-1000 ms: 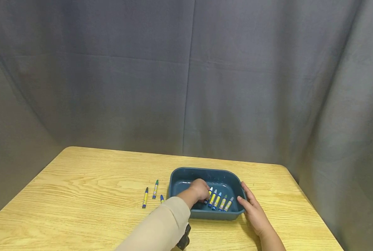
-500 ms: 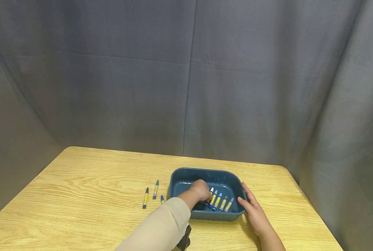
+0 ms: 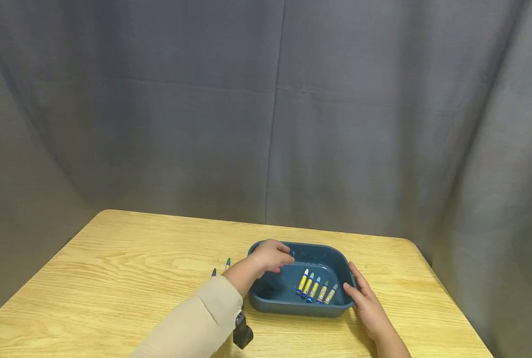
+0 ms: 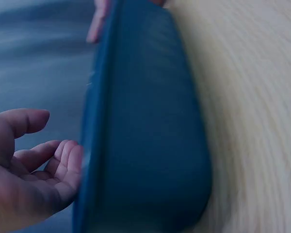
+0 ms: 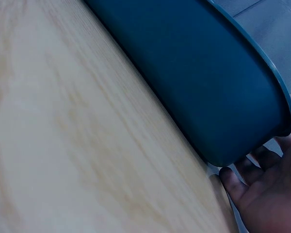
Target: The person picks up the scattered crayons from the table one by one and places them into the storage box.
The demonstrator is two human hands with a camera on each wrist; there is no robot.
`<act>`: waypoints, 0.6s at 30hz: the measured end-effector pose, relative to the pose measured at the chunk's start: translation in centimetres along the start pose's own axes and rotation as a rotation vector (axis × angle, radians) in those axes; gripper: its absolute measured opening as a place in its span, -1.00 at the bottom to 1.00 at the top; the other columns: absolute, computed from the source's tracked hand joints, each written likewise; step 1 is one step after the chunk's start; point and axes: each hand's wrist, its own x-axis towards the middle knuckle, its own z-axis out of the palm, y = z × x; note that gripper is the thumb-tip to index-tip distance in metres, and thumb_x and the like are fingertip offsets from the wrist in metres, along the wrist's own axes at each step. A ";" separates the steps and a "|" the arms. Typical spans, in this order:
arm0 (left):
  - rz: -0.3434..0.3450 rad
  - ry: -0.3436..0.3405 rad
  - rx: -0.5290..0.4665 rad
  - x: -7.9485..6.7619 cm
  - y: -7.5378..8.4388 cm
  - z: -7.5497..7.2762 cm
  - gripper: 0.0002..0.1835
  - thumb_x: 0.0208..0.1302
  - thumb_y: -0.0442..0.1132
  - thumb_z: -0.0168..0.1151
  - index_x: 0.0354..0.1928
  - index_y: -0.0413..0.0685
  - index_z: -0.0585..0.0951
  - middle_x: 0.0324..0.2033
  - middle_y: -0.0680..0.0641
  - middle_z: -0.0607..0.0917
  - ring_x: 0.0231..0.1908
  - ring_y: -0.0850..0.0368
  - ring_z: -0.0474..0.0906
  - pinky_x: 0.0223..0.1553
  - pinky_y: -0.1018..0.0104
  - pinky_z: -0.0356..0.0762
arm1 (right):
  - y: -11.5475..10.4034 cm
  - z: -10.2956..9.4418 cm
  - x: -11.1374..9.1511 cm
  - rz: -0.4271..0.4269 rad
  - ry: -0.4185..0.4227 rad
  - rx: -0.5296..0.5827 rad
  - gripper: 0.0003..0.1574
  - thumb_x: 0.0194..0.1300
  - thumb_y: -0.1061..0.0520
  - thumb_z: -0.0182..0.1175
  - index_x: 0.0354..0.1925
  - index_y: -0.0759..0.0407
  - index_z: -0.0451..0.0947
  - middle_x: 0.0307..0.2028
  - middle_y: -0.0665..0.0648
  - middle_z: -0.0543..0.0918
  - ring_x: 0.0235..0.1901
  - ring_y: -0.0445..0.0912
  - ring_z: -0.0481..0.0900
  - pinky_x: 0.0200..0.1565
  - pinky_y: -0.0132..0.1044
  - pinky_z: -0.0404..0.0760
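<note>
A dark blue plastic tub [image 3: 302, 310] stands on the wooden table. Lying side by side in its right half are several crayons in yellow and blue wrappers, the white crayon [image 3: 302, 282] leftmost. My left hand [image 3: 270, 256] hovers over the tub's left part with nothing between its relaxed fingers. The left wrist view shows its thumb [image 4: 31, 120] apart from the loosely bent fingers beside the rim. My right hand [image 3: 369, 307] holds the tub's right end, thumb over the rim and fingers along the outer wall. In the right wrist view its fingertips are at the tub's lower corner.
Left of the tub, a green crayon [image 3: 227, 263] and a dark-tipped crayon [image 3: 214, 272] show only their tips past the left forearm. A black wrist camera [image 3: 242, 332] hangs under the left sleeve. A grey curtain [image 3: 266, 109] hangs behind the table.
My left hand has let go of the white crayon, risen from the tub floor and drawn back left, fingers loosened. The right hand keeps its hold on the tub.
</note>
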 end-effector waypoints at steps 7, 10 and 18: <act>0.048 0.064 -0.065 -1.5 -1.2 -4.3 -0.53 0.34 -0.27 0.20 0.24 -0.32 0.48 0.10 -0.27 0.61 0.05 -0.15 0.60 0.03 0.08 0.66 | 0.0 -0.4 0.1 0.005 0.010 -0.017 -0.15 0.51 0.05 -0.07 0.57 0.08 -0.23 0.56 0.25 -0.25 0.51 0.27 -0.17 -0.04 -0.81 0.30; 0.053 0.116 -0.072 -2.1 -2.3 -5.9 -0.53 0.34 -0.27 0.18 0.24 -0.33 0.48 0.09 -0.28 0.62 0.00 -0.12 0.61 0.04 0.05 0.65 | 0.1 -0.6 0.1 0.001 0.007 -0.025 -0.15 0.51 0.04 -0.07 0.57 0.10 -0.24 0.56 0.26 -0.27 0.51 0.30 -0.20 -0.04 -0.83 0.29; 0.013 0.180 -0.091 -4.4 -6.7 -9.1 -0.49 0.37 -0.26 0.12 0.28 -0.40 0.40 0.15 -0.35 0.55 0.09 -0.22 0.54 0.08 -0.01 0.62 | 0.1 -0.9 0.2 0.000 0.000 -0.037 -0.14 0.52 0.03 -0.08 0.57 0.08 -0.26 0.56 0.27 -0.28 0.51 0.31 -0.21 -0.04 -0.84 0.26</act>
